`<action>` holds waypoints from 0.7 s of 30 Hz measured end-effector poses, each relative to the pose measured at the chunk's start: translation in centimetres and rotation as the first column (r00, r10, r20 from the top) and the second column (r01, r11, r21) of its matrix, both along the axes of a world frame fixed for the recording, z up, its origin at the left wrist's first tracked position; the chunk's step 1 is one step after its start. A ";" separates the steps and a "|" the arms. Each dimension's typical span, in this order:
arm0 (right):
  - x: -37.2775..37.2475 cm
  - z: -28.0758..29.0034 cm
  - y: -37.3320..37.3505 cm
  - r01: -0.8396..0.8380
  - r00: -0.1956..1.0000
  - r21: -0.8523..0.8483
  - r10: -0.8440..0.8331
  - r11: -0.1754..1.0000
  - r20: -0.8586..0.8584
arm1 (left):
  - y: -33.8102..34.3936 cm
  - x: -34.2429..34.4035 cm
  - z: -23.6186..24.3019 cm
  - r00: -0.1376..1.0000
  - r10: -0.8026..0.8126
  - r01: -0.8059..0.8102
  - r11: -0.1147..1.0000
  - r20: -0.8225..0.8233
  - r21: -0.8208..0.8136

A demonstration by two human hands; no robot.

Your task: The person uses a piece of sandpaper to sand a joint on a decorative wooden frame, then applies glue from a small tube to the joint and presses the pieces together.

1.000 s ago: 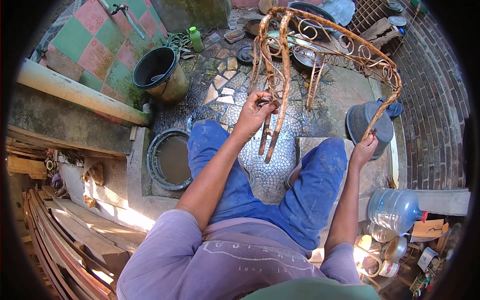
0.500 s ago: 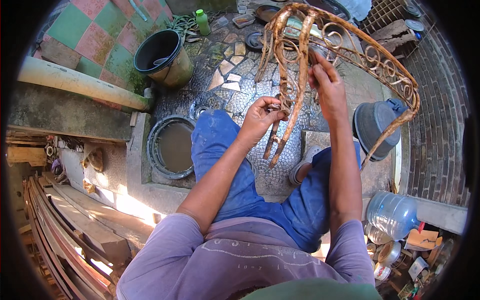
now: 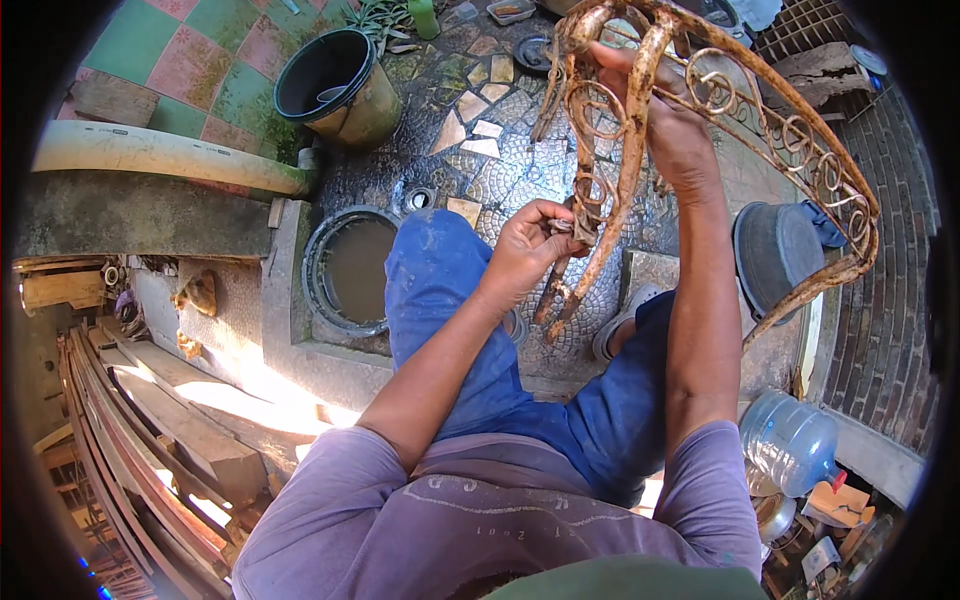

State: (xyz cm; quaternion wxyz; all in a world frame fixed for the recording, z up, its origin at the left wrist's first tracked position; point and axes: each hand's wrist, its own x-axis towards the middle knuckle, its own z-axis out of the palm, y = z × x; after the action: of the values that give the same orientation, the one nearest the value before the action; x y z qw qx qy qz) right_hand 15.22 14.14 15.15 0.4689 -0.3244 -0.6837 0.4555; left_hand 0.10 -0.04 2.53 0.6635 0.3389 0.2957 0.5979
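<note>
A rusty iron frame with scrolled rings [image 3: 792, 110] is held up in front of me, tilted over the tiled floor. My left hand [image 3: 535, 245] is closed on a small crumpled brown piece [image 3: 580, 222], like cloth or worn paper, pressed against a lower bar of the frame. My right hand [image 3: 670, 130] grips the frame higher up, near the top of its upright bars; the fingertips are partly hidden behind the metal. My blue-trousered knees are below it.
At left are a black bucket [image 3: 352, 128], a tub of murky water [image 3: 354, 277], a white pipe [image 3: 165, 158] and stacked planks [image 3: 175, 420]. An upturned grey tub [image 3: 775, 260] and a large water jug [image 3: 788, 440] are at right, beside a brick surface [image 3: 880, 350].
My right hand has left the frame's low right end and taken hold higher, near the top centre. The frame and my left hand have shifted rightward, with the frame's top rising in view.
</note>
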 end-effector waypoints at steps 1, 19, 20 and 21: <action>0.3 0.1 0.0 -0.031 0.999 0.043 0.030 0.999 0.013 | 0.0 0.0 0.0 1.000 -0.026 0.026 1.000 -0.015 -0.010; 1.1 0.2 -0.7 -0.066 0.990 0.310 0.023 0.948 0.141 | -0.4 0.1 -1.2 0.998 -0.060 0.060 0.998 -0.020 -0.023; 1.2 0.2 -1.0 -0.052 0.993 0.220 0.026 0.974 0.116 | -0.6 0.5 -1.1 0.999 -0.022 0.022 0.999 -0.025 0.028; 1.3 0.2 -1.2 -0.039 0.996 0.127 0.028 0.991 0.090 | -0.4 0.4 -1.0 0.999 -0.030 0.031 0.999 -0.038 0.024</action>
State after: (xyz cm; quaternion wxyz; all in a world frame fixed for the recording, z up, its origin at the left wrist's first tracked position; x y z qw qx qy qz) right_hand 16.51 12.97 15.34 0.4505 -0.3018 -0.7370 0.4035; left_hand 0.54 -0.45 1.55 0.6628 0.3626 0.2955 0.5847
